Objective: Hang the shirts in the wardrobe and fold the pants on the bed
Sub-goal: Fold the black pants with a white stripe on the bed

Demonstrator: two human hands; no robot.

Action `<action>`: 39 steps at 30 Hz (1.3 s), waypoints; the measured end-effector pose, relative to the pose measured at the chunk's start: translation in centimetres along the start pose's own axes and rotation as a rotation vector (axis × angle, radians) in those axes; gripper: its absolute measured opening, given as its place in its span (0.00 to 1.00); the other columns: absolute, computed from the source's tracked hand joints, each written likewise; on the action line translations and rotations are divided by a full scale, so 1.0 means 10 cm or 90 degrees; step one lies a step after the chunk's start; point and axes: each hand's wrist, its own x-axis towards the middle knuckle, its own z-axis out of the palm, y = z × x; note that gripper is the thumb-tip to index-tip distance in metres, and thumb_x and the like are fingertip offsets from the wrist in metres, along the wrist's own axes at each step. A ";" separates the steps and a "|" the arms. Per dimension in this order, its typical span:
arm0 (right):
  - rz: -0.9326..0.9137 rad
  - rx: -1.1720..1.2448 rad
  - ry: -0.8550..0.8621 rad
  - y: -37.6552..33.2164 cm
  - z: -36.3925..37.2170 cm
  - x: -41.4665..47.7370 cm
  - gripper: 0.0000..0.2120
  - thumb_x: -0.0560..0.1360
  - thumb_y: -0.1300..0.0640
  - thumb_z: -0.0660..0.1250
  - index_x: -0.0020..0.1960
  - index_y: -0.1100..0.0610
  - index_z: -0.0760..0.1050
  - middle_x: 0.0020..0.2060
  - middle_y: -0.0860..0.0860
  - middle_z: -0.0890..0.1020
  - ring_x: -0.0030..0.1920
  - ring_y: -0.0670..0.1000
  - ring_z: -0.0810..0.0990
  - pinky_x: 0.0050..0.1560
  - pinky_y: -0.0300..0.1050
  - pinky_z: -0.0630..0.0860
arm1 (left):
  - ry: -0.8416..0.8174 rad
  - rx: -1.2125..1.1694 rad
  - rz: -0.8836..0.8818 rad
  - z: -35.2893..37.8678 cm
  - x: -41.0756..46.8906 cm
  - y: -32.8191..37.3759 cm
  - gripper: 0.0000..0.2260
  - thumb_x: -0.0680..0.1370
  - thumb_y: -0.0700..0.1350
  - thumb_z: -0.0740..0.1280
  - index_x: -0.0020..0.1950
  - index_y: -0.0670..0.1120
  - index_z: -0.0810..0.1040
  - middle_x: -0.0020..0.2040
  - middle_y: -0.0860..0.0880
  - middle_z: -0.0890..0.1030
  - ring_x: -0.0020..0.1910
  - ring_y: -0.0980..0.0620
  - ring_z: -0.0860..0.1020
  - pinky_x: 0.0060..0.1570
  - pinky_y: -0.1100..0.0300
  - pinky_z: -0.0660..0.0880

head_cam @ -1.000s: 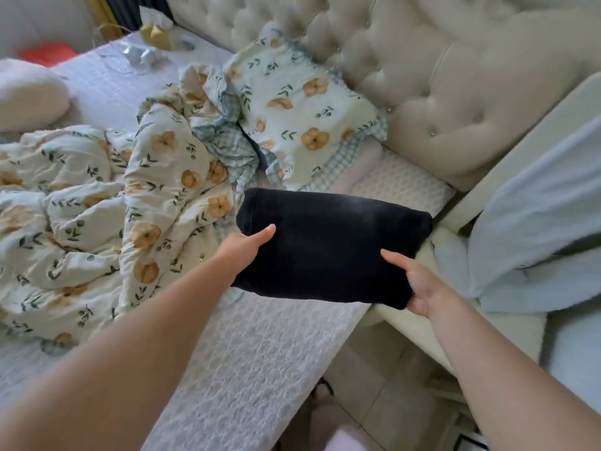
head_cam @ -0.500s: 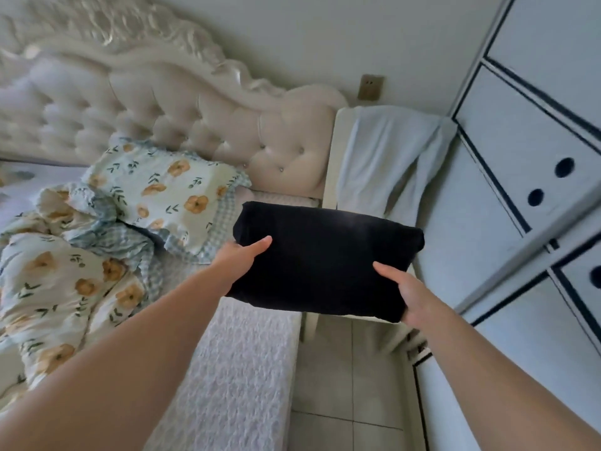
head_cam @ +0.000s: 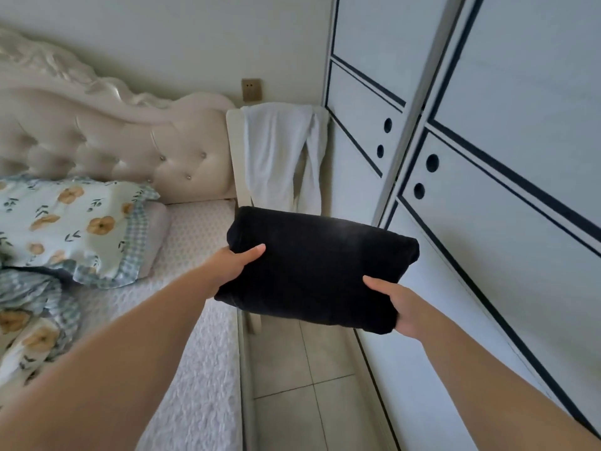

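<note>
I hold a folded black pair of pants (head_cam: 320, 268) flat in the air between both hands, over the gap between bed and wardrobe. My left hand (head_cam: 235, 263) grips its left edge, thumb on top. My right hand (head_cam: 401, 307) grips the near right corner, thumb on top. The bed (head_cam: 195, 369) with its white textured cover lies to the left. The white wardrobe (head_cam: 487, 190) with dark trim and shut sliding doors fills the right side.
A chair (head_cam: 234, 151) stands at the bed's head with a light blue garment (head_cam: 279, 157) draped over its back. A floral pillow (head_cam: 71, 222) and a crumpled floral duvet (head_cam: 29, 320) lie on the bed. A narrow tiled floor strip (head_cam: 292, 385) runs between bed and wardrobe.
My view has swung right from the bed toward the wardrobe. The folded black pants stay held in both hands, now in front of the chair and wardrobe doors.
</note>
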 end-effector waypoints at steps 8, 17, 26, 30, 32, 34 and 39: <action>-0.019 0.023 0.027 0.51 -0.41 -0.86 0.26 0.65 0.51 0.74 0.61 0.53 0.74 0.52 0.50 0.84 0.53 0.52 0.83 0.54 0.49 0.78 | -0.103 -0.013 0.011 0.50 -0.62 -0.09 0.31 0.63 0.66 0.72 0.60 0.51 0.74 0.54 0.49 0.81 0.53 0.47 0.80 0.56 0.48 0.76; -0.047 0.053 0.107 1.06 -0.79 -1.68 0.29 0.62 0.54 0.76 0.61 0.55 0.74 0.54 0.50 0.83 0.55 0.51 0.81 0.55 0.48 0.76 | -0.299 -0.023 -0.033 1.04 -0.89 0.03 0.28 0.65 0.48 0.75 0.63 0.45 0.72 0.58 0.45 0.80 0.56 0.43 0.78 0.52 0.48 0.77; -0.101 0.111 0.260 1.54 -1.23 -2.67 0.33 0.58 0.57 0.79 0.62 0.54 0.74 0.57 0.48 0.81 0.59 0.52 0.78 0.61 0.48 0.73 | -0.522 0.084 0.019 1.90 -1.16 0.35 0.26 0.65 0.39 0.75 0.61 0.44 0.73 0.53 0.49 0.84 0.52 0.49 0.81 0.45 0.56 0.77; -0.107 0.126 0.268 1.85 -1.42 -3.19 0.35 0.56 0.60 0.80 0.62 0.52 0.74 0.55 0.48 0.82 0.58 0.50 0.79 0.59 0.47 0.74 | -0.590 0.111 0.035 2.33 -1.52 0.31 0.26 0.65 0.38 0.75 0.62 0.44 0.73 0.54 0.48 0.83 0.54 0.48 0.80 0.48 0.55 0.77; -0.106 0.137 0.296 2.04 -1.55 -3.49 0.37 0.56 0.61 0.81 0.63 0.53 0.73 0.56 0.49 0.82 0.58 0.52 0.79 0.61 0.50 0.74 | -0.624 0.118 0.034 2.55 -1.76 0.24 0.29 0.63 0.38 0.77 0.62 0.44 0.73 0.57 0.47 0.82 0.58 0.44 0.78 0.55 0.51 0.75; -0.106 0.157 0.310 2.24 -1.68 -3.81 0.32 0.58 0.64 0.78 0.60 0.53 0.74 0.53 0.49 0.83 0.54 0.51 0.81 0.53 0.47 0.79 | -0.671 0.144 0.046 2.75 -2.02 0.19 0.31 0.62 0.40 0.79 0.63 0.45 0.73 0.59 0.47 0.81 0.60 0.45 0.77 0.59 0.50 0.73; -0.130 0.187 0.372 2.61 -1.92 -4.55 0.26 0.59 0.67 0.75 0.55 0.53 0.76 0.49 0.49 0.85 0.49 0.49 0.83 0.41 0.42 0.80 | -0.727 0.171 0.102 3.27 -2.69 0.09 0.24 0.66 0.39 0.74 0.60 0.49 0.72 0.58 0.53 0.80 0.57 0.53 0.77 0.55 0.61 0.73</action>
